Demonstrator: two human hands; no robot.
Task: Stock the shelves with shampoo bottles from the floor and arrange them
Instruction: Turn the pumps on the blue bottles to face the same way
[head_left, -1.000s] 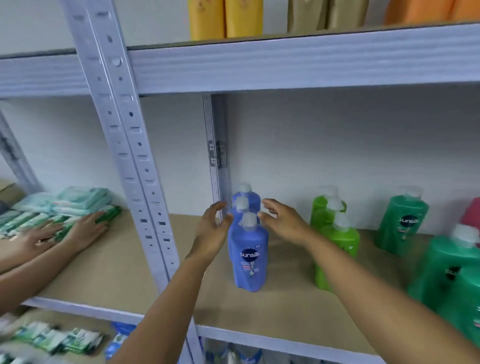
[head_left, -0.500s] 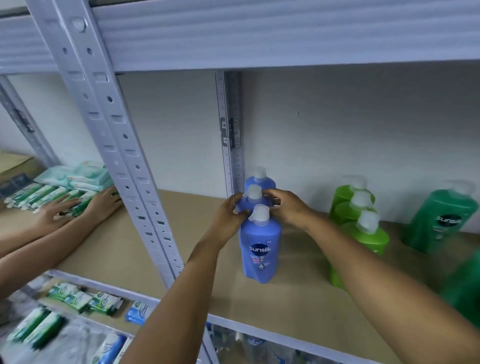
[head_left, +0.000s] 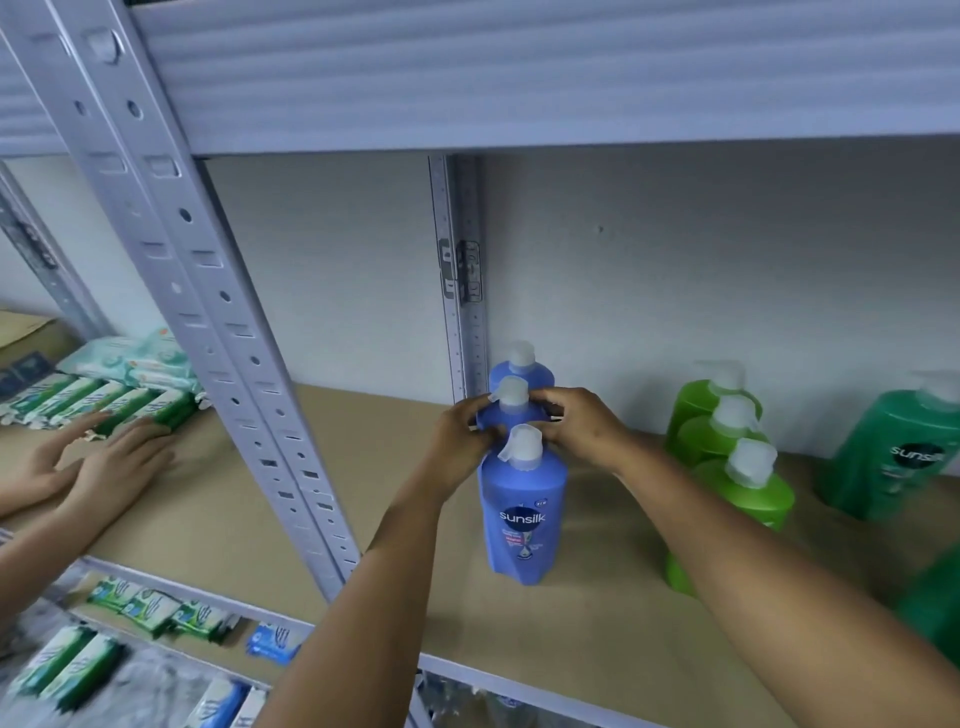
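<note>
Both hands close on the middle blue bottle (head_left: 511, 410) at its shoulders, left hand (head_left: 460, 441) and right hand (head_left: 584, 428) on opposite sides, likely to square it into the row. It stands on the shelf (head_left: 332, 525), front bottle (head_left: 522, 512) just before the grip, back bottle (head_left: 521, 366) just behind.

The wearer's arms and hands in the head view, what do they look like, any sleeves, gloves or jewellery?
Both forearms are bare as far as the frame shows: no sleeve edge comes into view. The left hand and right hand wear no gloves. No watch, bracelet or ring is visible on either wrist or on the fingers that show.
</note>
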